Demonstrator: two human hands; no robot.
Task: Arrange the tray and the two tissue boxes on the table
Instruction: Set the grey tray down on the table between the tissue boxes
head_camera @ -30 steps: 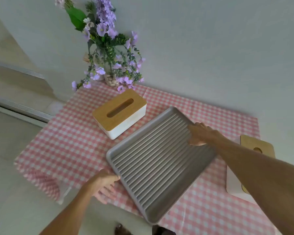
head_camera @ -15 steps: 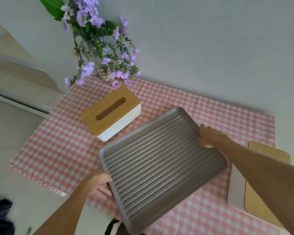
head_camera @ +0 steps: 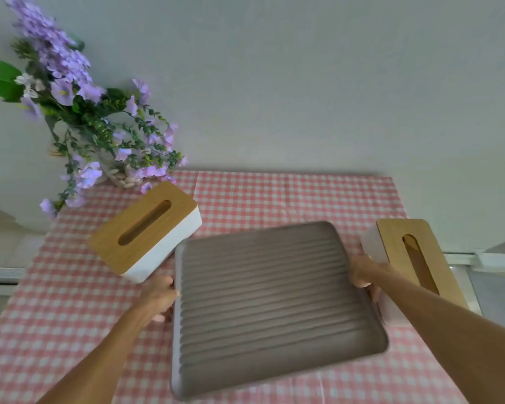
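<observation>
Since the earlier frame the ribbed tray [head_camera: 271,304] had swung square, frame centre; left hand [head_camera: 159,295] and right hand [head_camera: 362,272] gripped its sides, between both tissue boxes [head_camera: 146,231] [head_camera: 414,258] on the bench [head_camera: 56,301]

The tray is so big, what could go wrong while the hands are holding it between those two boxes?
The tray, gripped at its side edges by the left hand and right hand, sits close to both boxes. Its right edge could bump the right tissue box, which is at the table's right edge and might fall off. Its far left corner could shove the left tissue box toward the flowers.
</observation>
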